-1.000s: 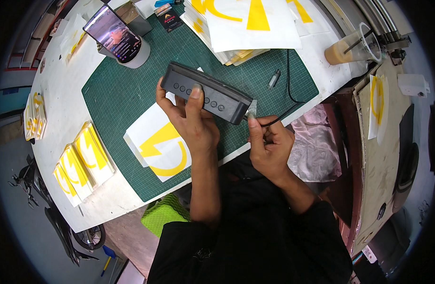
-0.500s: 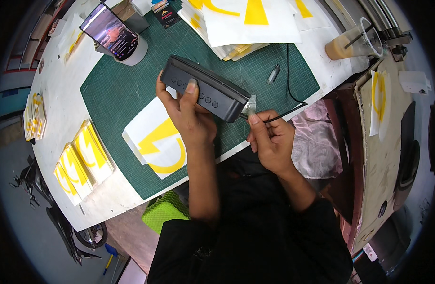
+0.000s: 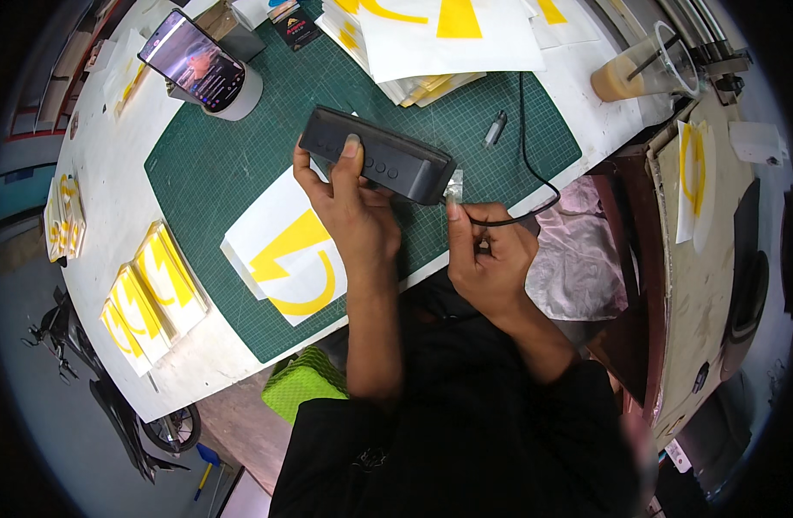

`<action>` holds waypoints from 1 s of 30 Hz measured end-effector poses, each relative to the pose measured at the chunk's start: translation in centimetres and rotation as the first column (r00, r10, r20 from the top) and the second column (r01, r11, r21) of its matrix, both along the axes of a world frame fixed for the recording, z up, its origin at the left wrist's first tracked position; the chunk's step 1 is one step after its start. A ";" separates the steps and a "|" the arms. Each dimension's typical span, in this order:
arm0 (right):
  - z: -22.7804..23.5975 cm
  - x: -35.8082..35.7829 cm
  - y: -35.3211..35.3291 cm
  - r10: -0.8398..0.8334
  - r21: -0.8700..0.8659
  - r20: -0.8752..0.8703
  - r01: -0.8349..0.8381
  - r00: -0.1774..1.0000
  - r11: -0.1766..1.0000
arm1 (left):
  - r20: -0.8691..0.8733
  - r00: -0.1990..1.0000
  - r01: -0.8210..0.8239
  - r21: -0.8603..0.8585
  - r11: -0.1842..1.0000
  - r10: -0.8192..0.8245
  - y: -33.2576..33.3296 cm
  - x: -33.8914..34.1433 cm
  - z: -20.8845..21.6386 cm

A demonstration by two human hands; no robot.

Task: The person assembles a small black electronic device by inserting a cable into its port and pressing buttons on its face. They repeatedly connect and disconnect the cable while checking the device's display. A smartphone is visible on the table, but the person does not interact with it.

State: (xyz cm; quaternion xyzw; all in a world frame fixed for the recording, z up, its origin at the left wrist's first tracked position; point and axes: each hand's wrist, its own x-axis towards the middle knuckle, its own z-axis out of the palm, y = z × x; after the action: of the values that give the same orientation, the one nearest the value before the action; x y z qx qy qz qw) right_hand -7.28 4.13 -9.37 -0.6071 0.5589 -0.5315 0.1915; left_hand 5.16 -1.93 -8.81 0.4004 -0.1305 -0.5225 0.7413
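Note:
My left hand [image 3: 362,207] is closed around a black box-shaped speaker [image 3: 375,155] with a row of round buttons, held tilted above the green cutting mat [image 3: 207,164]. Its thumb presses on the button side. At the speaker's right end, my right hand [image 3: 491,259] pinches a black cable [image 3: 547,194], whose tip is hidden by the fingers. A small clear, shiny strip [image 3: 454,186] shows between the right thumb and the speaker's end; whether the fingers grip it too I cannot tell. Under the left wrist lies a white sheet with a yellow shape [image 3: 297,259].
A phone [image 3: 192,59] leans on a white round holder at the back left. Stacked white-and-yellow sheets [image 3: 457,52] lie at the back, others [image 3: 155,285] at the left edge. A cup of brown drink [image 3: 638,69] stands back right, and a small clear-and-dark piece [image 3: 495,129] lies on the mat.
The speaker has turned slightly and moved a little to the right, its button side less exposed. My right hand has shifted slightly left and down, its thumb now more upright by the speaker's end.

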 end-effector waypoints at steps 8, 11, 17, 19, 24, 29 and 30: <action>-0.8 -0.2 -0.6 -0.048 -0.213 -0.169 0.011 0.984 0.977 | 0.079 0.997 -0.025 0.062 0.998 0.020 0.5 -0.5 0.2; -0.6 -0.2 -0.6 -0.052 -0.233 -0.177 0.009 0.983 0.972 | 0.078 0.997 -0.023 0.045 0.999 0.020 0.5 -0.5 0.2; -0.1 -0.5 0.2 0.031 -0.005 0.016 -0.031 0.999 1.000 | 0.079 0.992 -0.106 0.036 0.994 0.103 0.7 -0.7 -0.1; -0.2 -0.7 0.8 0.009 0.052 0.013 -0.010 1.000 0.999 | 0.128 0.983 -0.149 0.114 0.982 0.134 1.0 -1.0 0.2; -0.1 -0.2 0.1 0.001 -0.094 -0.056 -0.006 0.998 0.996 | 0.089 0.985 -0.157 0.077 0.985 0.150 1.3 -0.7 0.6; 0.6 -1.1 -0.5 0.059 -0.050 0.046 -0.057 0.997 0.997 | 0.005 0.991 -0.133 0.052 0.990 0.133 0.9 -1.1 0.9; 0.8 -1.0 -0.5 0.059 -0.072 0.048 -0.055 0.997 0.996 | -0.013 0.990 -0.142 0.057 0.988 0.143 0.9 -1.2 1.0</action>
State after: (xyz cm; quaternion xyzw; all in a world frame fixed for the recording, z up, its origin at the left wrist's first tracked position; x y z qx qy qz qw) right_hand -8.31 3.59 -8.57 -0.6155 0.5172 -0.5604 0.1989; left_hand 3.99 -1.00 -7.86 0.4248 -0.0803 -0.4749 0.7665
